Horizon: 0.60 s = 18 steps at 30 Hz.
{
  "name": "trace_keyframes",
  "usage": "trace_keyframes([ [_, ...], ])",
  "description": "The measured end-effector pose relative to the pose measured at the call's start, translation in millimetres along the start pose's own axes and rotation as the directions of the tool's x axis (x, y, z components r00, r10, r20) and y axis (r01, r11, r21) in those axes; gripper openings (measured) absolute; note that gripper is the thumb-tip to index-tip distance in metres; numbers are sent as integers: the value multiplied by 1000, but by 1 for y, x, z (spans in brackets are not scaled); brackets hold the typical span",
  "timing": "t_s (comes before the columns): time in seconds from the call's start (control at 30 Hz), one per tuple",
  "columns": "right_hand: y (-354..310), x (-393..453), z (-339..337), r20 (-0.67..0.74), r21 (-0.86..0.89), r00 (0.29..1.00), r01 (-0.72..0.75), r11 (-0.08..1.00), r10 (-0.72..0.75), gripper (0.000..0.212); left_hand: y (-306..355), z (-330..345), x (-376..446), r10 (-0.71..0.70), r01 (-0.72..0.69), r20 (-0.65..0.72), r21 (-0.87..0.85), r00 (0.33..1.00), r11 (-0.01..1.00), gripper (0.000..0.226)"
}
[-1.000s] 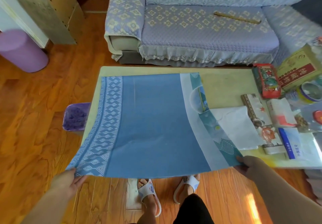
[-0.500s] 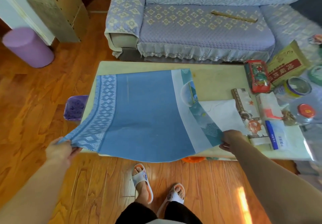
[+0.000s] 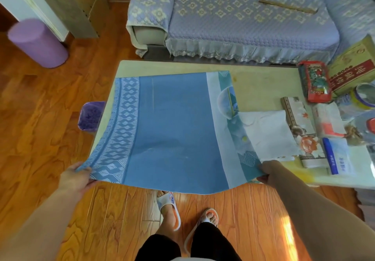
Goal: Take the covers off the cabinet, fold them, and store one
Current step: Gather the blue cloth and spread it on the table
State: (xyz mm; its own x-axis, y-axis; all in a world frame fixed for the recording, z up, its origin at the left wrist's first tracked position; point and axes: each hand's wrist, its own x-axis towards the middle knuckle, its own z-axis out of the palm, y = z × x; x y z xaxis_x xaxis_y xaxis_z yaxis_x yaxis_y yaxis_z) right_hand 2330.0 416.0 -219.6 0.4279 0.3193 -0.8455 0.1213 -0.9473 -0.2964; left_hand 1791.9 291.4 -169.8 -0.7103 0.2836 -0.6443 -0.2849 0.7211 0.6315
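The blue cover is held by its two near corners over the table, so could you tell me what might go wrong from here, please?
1. The blue cover lies over the folded white cloth; pulling or folding it may drag that cloth askew.
2. Its near edge sags off the table between the left hand and right hand, so the fold may come out uneven.
3. A wide sweep could knock the red packet.

Bare forearms, black trousers [image 3: 205,242], white slippers [image 3: 169,206] with orange insoles.
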Motion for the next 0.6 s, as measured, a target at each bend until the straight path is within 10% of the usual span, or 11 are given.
trace_keyframes([
  [0.27, 20, -6, -7, -212, 208, 973, -44, 977, 89, 17, -11, -13, 7, -205, 198, -8, -213, 979, 957, 3],
  [0.47, 12, -44, -21, 343, 447, 917, -351, 823, 204, 7, 20, -38, 13, -214, 212, 39, -396, 976, 894, 13],
  [0.6, -47, -75, -7, 384, 418, 911, -315, 852, 148, 11, 81, -35, 33, -225, 212, 19, -425, 974, 880, 23],
])
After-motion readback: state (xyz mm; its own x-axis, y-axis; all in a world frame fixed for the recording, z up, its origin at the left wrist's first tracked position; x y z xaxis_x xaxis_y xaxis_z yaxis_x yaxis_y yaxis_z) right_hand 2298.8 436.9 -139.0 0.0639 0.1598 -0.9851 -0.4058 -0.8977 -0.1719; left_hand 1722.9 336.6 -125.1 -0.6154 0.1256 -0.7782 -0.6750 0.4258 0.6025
